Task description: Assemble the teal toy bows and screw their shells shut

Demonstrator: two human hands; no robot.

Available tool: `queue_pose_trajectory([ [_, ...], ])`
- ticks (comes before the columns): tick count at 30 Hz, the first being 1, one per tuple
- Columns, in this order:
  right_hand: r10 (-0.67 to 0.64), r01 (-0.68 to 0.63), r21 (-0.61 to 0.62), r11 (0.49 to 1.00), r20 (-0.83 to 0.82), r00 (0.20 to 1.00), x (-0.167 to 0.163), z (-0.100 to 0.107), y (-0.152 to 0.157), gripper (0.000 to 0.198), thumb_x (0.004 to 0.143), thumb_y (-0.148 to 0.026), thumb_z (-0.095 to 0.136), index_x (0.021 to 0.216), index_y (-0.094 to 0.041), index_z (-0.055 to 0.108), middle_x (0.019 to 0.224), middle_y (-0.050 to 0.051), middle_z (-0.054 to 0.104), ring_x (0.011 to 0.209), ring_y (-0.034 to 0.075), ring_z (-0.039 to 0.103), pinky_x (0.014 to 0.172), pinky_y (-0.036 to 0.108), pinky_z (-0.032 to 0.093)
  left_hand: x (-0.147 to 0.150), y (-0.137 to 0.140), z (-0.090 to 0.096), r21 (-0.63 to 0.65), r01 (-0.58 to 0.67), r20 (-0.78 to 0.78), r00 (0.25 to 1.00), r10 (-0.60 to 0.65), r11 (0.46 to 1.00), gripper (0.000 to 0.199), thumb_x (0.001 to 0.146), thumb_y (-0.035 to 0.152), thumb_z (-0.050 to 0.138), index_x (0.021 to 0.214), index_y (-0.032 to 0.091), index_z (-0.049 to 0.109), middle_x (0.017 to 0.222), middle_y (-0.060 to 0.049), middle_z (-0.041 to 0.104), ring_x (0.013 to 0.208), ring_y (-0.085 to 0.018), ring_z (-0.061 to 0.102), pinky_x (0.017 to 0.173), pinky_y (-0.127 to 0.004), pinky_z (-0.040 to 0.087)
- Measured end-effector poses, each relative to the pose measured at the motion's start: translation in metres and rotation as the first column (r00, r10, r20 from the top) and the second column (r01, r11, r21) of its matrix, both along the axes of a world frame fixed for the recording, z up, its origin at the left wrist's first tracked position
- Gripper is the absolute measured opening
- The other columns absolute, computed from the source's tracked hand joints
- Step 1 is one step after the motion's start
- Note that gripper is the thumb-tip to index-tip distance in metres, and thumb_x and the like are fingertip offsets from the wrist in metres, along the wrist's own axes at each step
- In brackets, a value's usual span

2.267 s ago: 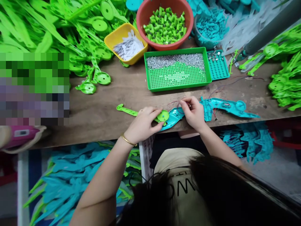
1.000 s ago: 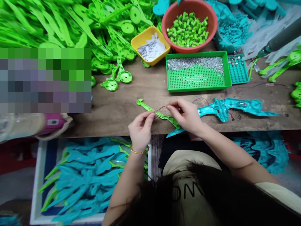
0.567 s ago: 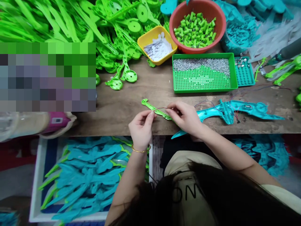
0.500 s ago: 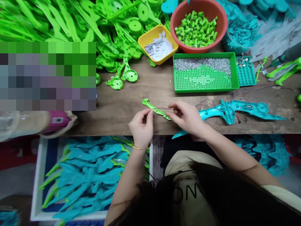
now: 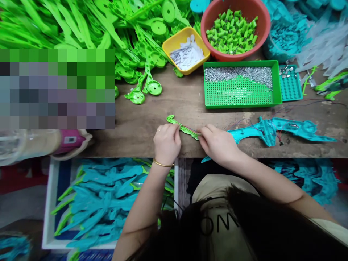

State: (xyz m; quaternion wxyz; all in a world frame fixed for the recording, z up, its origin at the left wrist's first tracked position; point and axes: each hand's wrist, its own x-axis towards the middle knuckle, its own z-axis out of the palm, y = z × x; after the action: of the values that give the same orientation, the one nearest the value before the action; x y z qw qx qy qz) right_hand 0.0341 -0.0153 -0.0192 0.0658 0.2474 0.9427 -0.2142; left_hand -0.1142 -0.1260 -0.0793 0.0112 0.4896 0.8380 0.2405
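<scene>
A narrow light-green plastic strip (image 5: pixel 187 131) with a hooked far end lies slantwise on the bench between my hands. Thin wires (image 5: pixel 190 128) run along its top. My left hand (image 5: pixel 166 144) is closed, thumb and fingers pinching at the strip's middle; the exact grip is partly hidden. At the strip's near end my right hand (image 5: pixel 219 144) is closed too, its fingertips pinching the wires. Behind the right hand rests a blue plastic sword-shaped shell half (image 5: pixel 244 131), with red and dark wires inside it and its left part covered by the hand.
A green perforated tray (image 5: pixel 220 98) of small metal screws stands beyond my hands. Behind it are a red bowl (image 5: pixel 205 36) of green cylinders and a yellow dish (image 5: pixel 187 72) of white pieces. Green parts (image 5: pixel 152 87) pile up left; a white crate (image 5: pixel 49 203) of blue parts is below.
My right hand has lowered the wires from above the green strip down along it. My left fingers have folded over the strip. The whole view has shifted slightly.
</scene>
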Motion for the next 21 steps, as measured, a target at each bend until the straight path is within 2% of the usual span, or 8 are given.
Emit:
queue_pose_trajectory([
  [4, 0.019, -0.019, -0.04, 0.999, -0.008, 1.0, 0.006, -0.001, 0.001, 0.025, 0.097, -0.024, 0.043, 0.11, -0.019, 0.063, 0.104, 0.01, 0.068, 0.085, 0.022, 0.066, 0.059, 0.033, 0.038, -0.002, 0.001, 0.005, -0.04, 0.026, -0.034, 0.999, -0.028, 0.999, 0.024, 0.093, 0.024, 0.045, 0.087, 0.021, 0.068, 0.085, -0.007, 0.069, 0.082, -0.023, 0.06, 0.08, -0.038, 0.047],
  [7, 0.043, -0.044, -0.054, 0.998, -0.013, 0.999, 0.01, -0.005, -0.001, 0.026, 0.098, -0.024, 0.043, 0.112, -0.019, 0.064, 0.103, 0.009, 0.068, 0.085, 0.021, 0.065, 0.059, 0.031, 0.037, 0.0, 0.006, 0.012, -0.153, 0.037, -0.069, 0.996, -0.048, 0.988, 0.024, 0.091, 0.022, 0.045, 0.083, 0.019, 0.068, 0.083, -0.009, 0.068, 0.081, -0.025, 0.06, 0.079, -0.04, 0.046],
  [11, 0.07, -0.069, 0.018, 0.997, -0.078, 0.995, 0.015, -0.016, -0.004, 0.031, 0.1, -0.029, 0.04, 0.113, -0.019, 0.066, 0.098, 0.008, 0.069, 0.082, 0.02, 0.064, 0.062, 0.031, 0.039, 0.005, 0.021, 0.031, -0.423, 0.028, -0.142, 0.985, -0.097, 0.906, 0.026, 0.088, 0.016, 0.043, 0.08, 0.014, 0.068, 0.085, -0.016, 0.068, 0.086, -0.032, 0.062, 0.077, -0.044, 0.045],
  [14, 0.103, -0.083, 0.098, 0.992, -0.209, 0.973, 0.018, -0.029, -0.006, 0.034, 0.101, -0.032, 0.037, 0.11, -0.018, 0.067, 0.092, 0.006, 0.07, 0.078, 0.018, 0.063, 0.064, 0.03, 0.04, 0.007, 0.031, 0.042, -0.533, 0.024, -0.18, 0.974, -0.14, 0.846, 0.026, 0.085, 0.011, 0.042, 0.083, 0.01, 0.069, 0.084, -0.019, 0.068, 0.089, -0.034, 0.063, 0.074, -0.044, 0.044],
  [16, 0.123, -0.084, 0.141, 0.986, -0.298, 0.946, 0.02, -0.036, -0.006, 0.034, 0.101, -0.033, 0.039, 0.108, -0.018, 0.068, 0.088, 0.005, 0.07, 0.076, 0.016, 0.063, 0.065, 0.029, 0.041, 0.009, 0.032, 0.042, -0.548, 0.04, -0.184, 0.969, -0.167, 0.836, 0.027, 0.084, 0.009, 0.042, 0.082, 0.01, 0.069, 0.082, -0.019, 0.067, 0.088, -0.034, 0.062, 0.072, -0.043, 0.043],
  [18, 0.139, -0.082, 0.167, 0.983, -0.363, 0.921, 0.02, -0.042, -0.006, 0.032, 0.101, -0.033, 0.041, 0.106, -0.017, 0.069, 0.086, 0.004, 0.07, 0.074, 0.015, 0.063, 0.065, 0.028, 0.042, 0.011, 0.027, 0.035, -0.523, 0.059, -0.202, 0.961, -0.191, 0.85, 0.029, 0.086, 0.01, 0.041, 0.082, 0.01, 0.069, 0.082, -0.02, 0.066, 0.087, -0.034, 0.061, 0.072, -0.044, 0.043],
  [21, 0.149, -0.077, 0.186, 0.98, -0.416, 0.897, 0.02, -0.046, -0.006, 0.028, 0.099, -0.032, 0.045, 0.103, -0.018, 0.069, 0.083, 0.003, 0.069, 0.073, 0.014, 0.063, 0.065, 0.027, 0.042, 0.017, 0.01, 0.016, -0.431, 0.053, -0.266, 0.946, -0.183, 0.901, 0.036, 0.092, 0.015, 0.037, 0.105, 0.005, 0.069, 0.087, -0.021, 0.065, 0.084, -0.033, 0.057, 0.073, -0.045, 0.042],
])
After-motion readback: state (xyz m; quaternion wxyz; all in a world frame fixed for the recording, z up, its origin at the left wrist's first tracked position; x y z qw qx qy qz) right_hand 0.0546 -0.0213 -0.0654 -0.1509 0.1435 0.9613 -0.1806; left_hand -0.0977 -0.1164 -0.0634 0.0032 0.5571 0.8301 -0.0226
